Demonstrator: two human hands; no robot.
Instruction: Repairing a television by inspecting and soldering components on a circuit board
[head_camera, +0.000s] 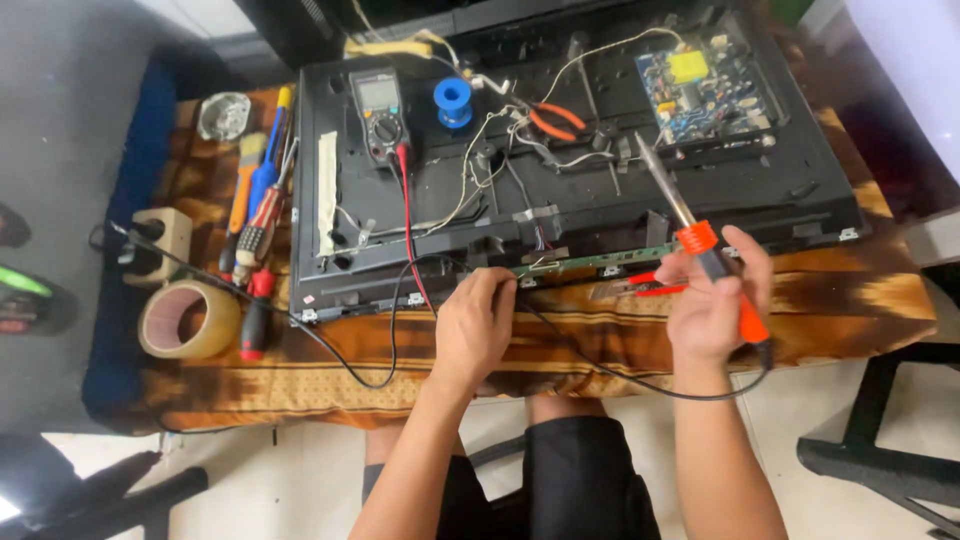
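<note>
Orange-handled soldering iron (705, 245) sits gripped in the right hand (712, 305), tip raised (no joint touched yet); left hand (475, 325) pinches the narrow green circuit strip (590, 262) at centre frame.

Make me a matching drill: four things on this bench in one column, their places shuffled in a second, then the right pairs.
Things:
1. soldering iron
2. multimeter
3. tape roll
4. solder spool

Places:
A. on the cloth at the bench's left edge
B. in the right hand
C. right of the multimeter, on the black panel
D. on the panel's upper left

Pairs: 1-B, 2-D, 3-A, 4-C
</note>
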